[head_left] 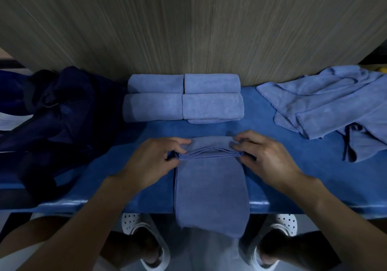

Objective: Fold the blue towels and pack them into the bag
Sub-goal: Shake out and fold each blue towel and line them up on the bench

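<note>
Towel point(210, 187) in both hands' pinch

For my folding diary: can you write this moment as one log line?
step: folding towel | left hand: pinches fold | right hand: pinches fold | folded towels: four | bag: at left

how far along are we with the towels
Done: four folded towels sit in a block at the back. In hand: the left hand and right hand pinch the fold of a fifth towel. Left: the loose pile on the right, then packing everything into the bag.
</note>
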Available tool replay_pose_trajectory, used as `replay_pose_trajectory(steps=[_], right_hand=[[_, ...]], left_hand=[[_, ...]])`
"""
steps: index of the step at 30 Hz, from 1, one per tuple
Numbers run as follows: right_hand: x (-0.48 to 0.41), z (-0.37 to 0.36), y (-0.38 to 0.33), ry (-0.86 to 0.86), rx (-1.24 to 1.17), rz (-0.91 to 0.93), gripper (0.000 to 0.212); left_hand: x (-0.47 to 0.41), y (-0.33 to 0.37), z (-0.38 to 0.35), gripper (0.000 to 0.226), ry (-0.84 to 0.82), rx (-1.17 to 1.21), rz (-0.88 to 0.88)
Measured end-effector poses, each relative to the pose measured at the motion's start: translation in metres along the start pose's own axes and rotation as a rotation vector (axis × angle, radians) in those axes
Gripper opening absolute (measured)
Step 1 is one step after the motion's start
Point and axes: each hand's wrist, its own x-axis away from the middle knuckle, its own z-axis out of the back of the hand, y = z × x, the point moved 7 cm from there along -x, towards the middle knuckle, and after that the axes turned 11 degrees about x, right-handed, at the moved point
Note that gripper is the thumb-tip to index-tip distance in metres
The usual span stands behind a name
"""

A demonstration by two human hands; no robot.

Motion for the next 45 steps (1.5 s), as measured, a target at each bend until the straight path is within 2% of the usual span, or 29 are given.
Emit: replay_pose_trajectory(steps=[8,13,16,19,21,26,28,32,35,37,39,42,43,45], right_hand=[[0.006,0.001,-0.007,-0.059,0.052,0.086,0.021],[0.01,0.005,-0.01,-0.069,0.08,0.099,0.023],[0.011,0.004,-0.011,-0.095,0.055,0.093,0.025],[0.012,0.005,-0.013,-0.097,0.048,0.082,0.027],[0.013,0.005,-0.015,-0.106,0.059,0.083,0.028],[0.015,0.01,-0.021,-0.152,0.075,0.067,0.031],[0.017,0.013,-0.022,-0.154,0.044,0.033,0.037],[0.013,0.01,-0.018,-0.086,-0.069,-0.089,0.046],[0.01,0.0,-0.013,-0.076,-0.18,-0.21,0.034],[0.01,-0.005,-0.009,-0.148,-0.182,-0.283,0.024],[0.01,-0.008,-0.005,-0.245,-0.19,-0.337,0.035],[0.006,-0.01,0.002,-0.354,-0.233,-0.393,0.068],[0.004,-0.011,0.003,-0.381,-0.238,-0.393,0.072],[0.001,-0.013,0.004,-0.422,-0.233,-0.375,0.065]], left_hand=[[0.007,-0.007,-0.003,0.016,-0.017,-0.066,-0.003],[0.007,-0.02,-0.004,0.016,-0.056,-0.078,-0.011],[0.009,-0.018,-0.007,0.022,-0.082,-0.142,-0.059],[0.011,-0.013,-0.007,0.042,-0.097,-0.219,-0.064],[0.013,-0.013,-0.008,0.045,-0.102,-0.272,-0.092],[0.021,-0.004,-0.013,0.032,-0.128,-0.328,-0.174],[0.025,0.001,-0.011,0.018,-0.131,-0.353,-0.166],[0.024,0.008,-0.009,0.021,-0.054,-0.338,-0.115],[0.015,0.009,-0.013,0.028,0.047,-0.317,-0.11],[0.01,0.004,-0.015,0.027,0.055,-0.239,-0.083],[0.006,-0.001,-0.014,0.034,0.07,-0.219,-0.053],[0.0,-0.013,-0.01,0.076,0.013,-0.236,0.103],[-0.001,-0.015,-0.011,0.079,-0.029,-0.245,0.138],[-0.004,-0.016,-0.011,0.069,-0.103,-0.244,0.167]])
